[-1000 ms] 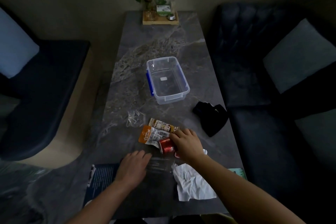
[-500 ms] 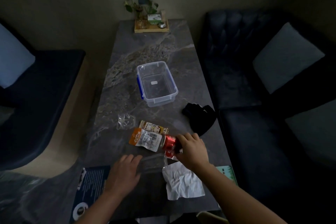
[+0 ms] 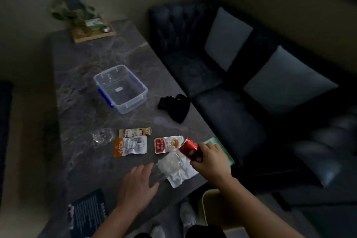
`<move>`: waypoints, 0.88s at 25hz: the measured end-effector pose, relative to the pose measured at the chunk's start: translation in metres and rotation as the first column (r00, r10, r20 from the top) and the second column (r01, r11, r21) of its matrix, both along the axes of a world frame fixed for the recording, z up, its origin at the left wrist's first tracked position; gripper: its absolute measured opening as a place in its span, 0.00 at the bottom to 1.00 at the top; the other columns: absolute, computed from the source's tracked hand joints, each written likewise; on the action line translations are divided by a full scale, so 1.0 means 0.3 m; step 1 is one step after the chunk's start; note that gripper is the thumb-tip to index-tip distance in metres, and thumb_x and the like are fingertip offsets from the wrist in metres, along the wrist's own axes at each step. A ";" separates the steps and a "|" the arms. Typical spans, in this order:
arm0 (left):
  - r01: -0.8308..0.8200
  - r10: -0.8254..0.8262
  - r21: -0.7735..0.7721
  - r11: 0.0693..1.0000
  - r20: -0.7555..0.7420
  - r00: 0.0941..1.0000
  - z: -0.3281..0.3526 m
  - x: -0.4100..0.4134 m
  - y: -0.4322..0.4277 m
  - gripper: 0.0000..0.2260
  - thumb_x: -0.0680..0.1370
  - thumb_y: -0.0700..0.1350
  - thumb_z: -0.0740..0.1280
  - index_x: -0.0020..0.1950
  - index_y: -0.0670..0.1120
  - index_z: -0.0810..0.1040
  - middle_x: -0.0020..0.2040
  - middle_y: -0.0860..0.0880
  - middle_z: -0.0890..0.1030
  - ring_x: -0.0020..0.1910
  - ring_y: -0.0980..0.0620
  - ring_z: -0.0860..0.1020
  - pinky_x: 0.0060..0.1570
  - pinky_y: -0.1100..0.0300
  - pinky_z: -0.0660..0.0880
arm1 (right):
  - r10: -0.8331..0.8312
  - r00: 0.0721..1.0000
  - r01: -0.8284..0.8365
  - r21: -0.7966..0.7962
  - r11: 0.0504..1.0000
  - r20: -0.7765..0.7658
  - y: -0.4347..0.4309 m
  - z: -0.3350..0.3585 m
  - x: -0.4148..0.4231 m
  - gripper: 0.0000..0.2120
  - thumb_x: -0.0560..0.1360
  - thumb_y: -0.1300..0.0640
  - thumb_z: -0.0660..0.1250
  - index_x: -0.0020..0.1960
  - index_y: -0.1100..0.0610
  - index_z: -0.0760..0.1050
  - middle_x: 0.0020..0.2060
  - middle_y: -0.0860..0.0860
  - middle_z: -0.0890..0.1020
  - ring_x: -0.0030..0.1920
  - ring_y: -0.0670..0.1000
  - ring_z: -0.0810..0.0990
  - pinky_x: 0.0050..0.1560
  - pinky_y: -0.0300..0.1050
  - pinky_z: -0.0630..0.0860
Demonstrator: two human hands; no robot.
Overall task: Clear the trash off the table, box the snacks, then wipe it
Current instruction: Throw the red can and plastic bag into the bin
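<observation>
My right hand point(image 3: 211, 160) grips a red can point(image 3: 190, 149), tilted and lifted just above the grey marble table point(image 3: 83, 106). My left hand point(image 3: 138, 183) lies flat with spread fingers on a clear plastic piece point(image 3: 159, 175) beside a crumpled white wrapper point(image 3: 177, 170). Three snack packets lie ahead: an orange-and-white one point(image 3: 130, 146), a long thin one point(image 3: 135, 132) and a red-and-white one point(image 3: 167, 144). An empty clear box with blue clips point(image 3: 120, 88) stands further back. A black cloth point(image 3: 175, 107) sits near the right edge.
Crumpled clear film point(image 3: 102, 137) lies left of the packets. A green card point(image 3: 218, 145) rests at the table's right edge, a dark booklet point(image 3: 87, 212) near the front. A wooden tray with a plant point(image 3: 92, 33) is at the far end. A dark sofa with grey cushions point(image 3: 228, 38) runs along the right.
My right hand has lifted the red can and carried it to the right, uncovering the red-and-white packet. The view has swung right. My left hand stays on the clear plastic.
</observation>
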State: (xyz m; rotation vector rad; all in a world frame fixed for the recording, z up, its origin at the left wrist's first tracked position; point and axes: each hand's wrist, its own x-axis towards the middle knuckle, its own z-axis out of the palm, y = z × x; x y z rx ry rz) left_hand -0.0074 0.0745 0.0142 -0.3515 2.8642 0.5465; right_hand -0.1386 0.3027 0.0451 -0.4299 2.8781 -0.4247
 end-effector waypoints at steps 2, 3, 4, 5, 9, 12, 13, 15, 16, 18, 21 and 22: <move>0.009 -0.008 0.027 1.000 -0.034 0.999 -0.025 -0.001 0.007 0.31 0.74 0.61 0.65 0.74 0.51 0.66 0.64 0.51 0.76 0.62 0.50 0.73 0.59 0.55 0.71 | -0.013 1.000 0.013 -0.001 1.000 -0.028 0.053 -0.035 0.039 0.24 0.67 0.38 0.67 0.60 0.46 0.75 0.50 0.47 0.79 0.52 0.52 0.76 0.47 0.48 0.74; 0.019 -0.015 0.072 0.997 -0.053 0.998 -0.014 -0.014 0.034 0.30 0.74 0.61 0.65 0.74 0.51 0.66 0.64 0.51 0.76 0.62 0.50 0.73 0.59 0.55 0.71 | -0.059 0.998 0.059 0.002 0.998 -0.011 0.078 -0.036 0.048 0.23 0.68 0.37 0.68 0.60 0.45 0.75 0.50 0.46 0.79 0.52 0.51 0.76 0.47 0.47 0.74; 0.033 -0.029 0.072 0.997 -0.056 0.998 -0.008 -0.020 0.066 0.30 0.74 0.61 0.65 0.74 0.51 0.66 0.65 0.51 0.76 0.63 0.50 0.73 0.59 0.55 0.71 | -0.098 0.995 0.099 -0.006 0.995 0.020 0.097 -0.029 0.058 0.24 0.68 0.36 0.68 0.60 0.45 0.75 0.50 0.46 0.79 0.52 0.51 0.76 0.46 0.47 0.75; 0.057 -0.054 0.062 0.996 -0.045 0.997 -0.006 -0.021 0.088 0.31 0.74 0.62 0.65 0.74 0.52 0.65 0.66 0.51 0.75 0.63 0.50 0.73 0.58 0.55 0.71 | -0.133 0.990 0.134 -0.025 0.991 0.041 0.122 -0.026 0.069 0.25 0.68 0.35 0.68 0.61 0.44 0.74 0.50 0.45 0.79 0.52 0.50 0.76 0.47 0.46 0.76; 0.137 -0.137 0.077 0.987 -0.011 0.991 -0.014 -0.040 0.228 0.33 0.73 0.64 0.64 0.75 0.52 0.64 0.67 0.50 0.75 0.65 0.49 0.73 0.59 0.54 0.72 | -0.283 0.956 0.285 -0.021 0.958 0.072 0.315 -0.051 0.144 0.25 0.69 0.35 0.68 0.62 0.43 0.73 0.48 0.44 0.77 0.50 0.47 0.73 0.44 0.44 0.73; 0.199 -0.200 0.119 0.973 0.001 0.980 -0.041 -0.074 0.382 0.35 0.73 0.65 0.64 0.76 0.51 0.64 0.68 0.50 0.74 0.66 0.49 0.73 0.60 0.54 0.72 | -0.349 0.930 0.353 -0.018 0.935 0.111 0.464 -0.074 0.150 0.25 0.70 0.35 0.68 0.63 0.44 0.73 0.50 0.45 0.77 0.52 0.48 0.73 0.45 0.45 0.73; 0.209 -0.213 0.118 0.971 0.020 0.977 -0.053 -0.088 0.437 0.35 0.73 0.65 0.64 0.76 0.51 0.63 0.68 0.50 0.74 0.66 0.49 0.73 0.61 0.54 0.72 | -0.361 0.923 0.368 -0.026 0.930 0.135 0.515 -0.087 0.148 0.26 0.70 0.35 0.68 0.63 0.45 0.73 0.50 0.45 0.77 0.52 0.49 0.74 0.46 0.46 0.75; 0.193 -0.204 0.131 0.972 0.079 0.976 -0.082 -0.106 0.542 0.35 0.72 0.66 0.63 0.75 0.52 0.64 0.67 0.51 0.75 0.65 0.49 0.73 0.60 0.54 0.72 | -0.371 0.907 0.384 -0.027 0.923 0.198 0.615 -0.134 0.144 0.26 0.69 0.34 0.67 0.63 0.45 0.73 0.50 0.46 0.77 0.53 0.50 0.75 0.48 0.48 0.77; 0.168 -0.186 0.145 0.975 0.116 0.976 -0.093 -0.110 0.590 0.34 0.71 0.66 0.63 0.74 0.53 0.65 0.66 0.52 0.76 0.64 0.50 0.74 0.58 0.54 0.73 | -0.375 0.896 0.392 -0.027 0.920 0.236 0.660 -0.162 0.136 0.27 0.68 0.34 0.67 0.63 0.45 0.73 0.50 0.46 0.78 0.53 0.50 0.75 0.49 0.49 0.78; 0.100 -0.135 0.179 0.979 0.192 0.972 -0.136 -0.111 0.704 0.30 0.69 0.66 0.64 0.69 0.56 0.70 0.60 0.53 0.79 0.59 0.50 0.77 0.55 0.53 0.75 | -0.375 0.873 0.403 -0.028 0.915 0.313 0.760 -0.220 0.115 0.30 0.68 0.34 0.69 0.66 0.45 0.70 0.52 0.46 0.79 0.53 0.50 0.76 0.49 0.50 0.80; 0.032 -0.077 0.157 0.987 0.289 0.954 -0.218 -0.113 0.834 0.23 0.69 0.62 0.66 0.60 0.53 0.76 0.54 0.49 0.82 0.54 0.46 0.80 0.51 0.53 0.75 | -0.367 0.832 0.405 -0.002 0.914 0.415 0.858 -0.322 0.079 0.32 0.69 0.36 0.71 0.67 0.47 0.66 0.53 0.48 0.79 0.51 0.50 0.79 0.48 0.50 0.82; 0.007 -0.058 0.156 0.988 0.322 0.945 -0.258 -0.119 0.861 0.22 0.69 0.61 0.66 0.59 0.53 0.76 0.53 0.48 0.83 0.53 0.45 0.80 0.51 0.53 0.75 | -0.365 0.812 0.405 0.011 0.914 0.455 0.874 -0.355 0.071 0.32 0.69 0.36 0.71 0.68 0.47 0.66 0.53 0.48 0.80 0.50 0.49 0.80 0.47 0.49 0.82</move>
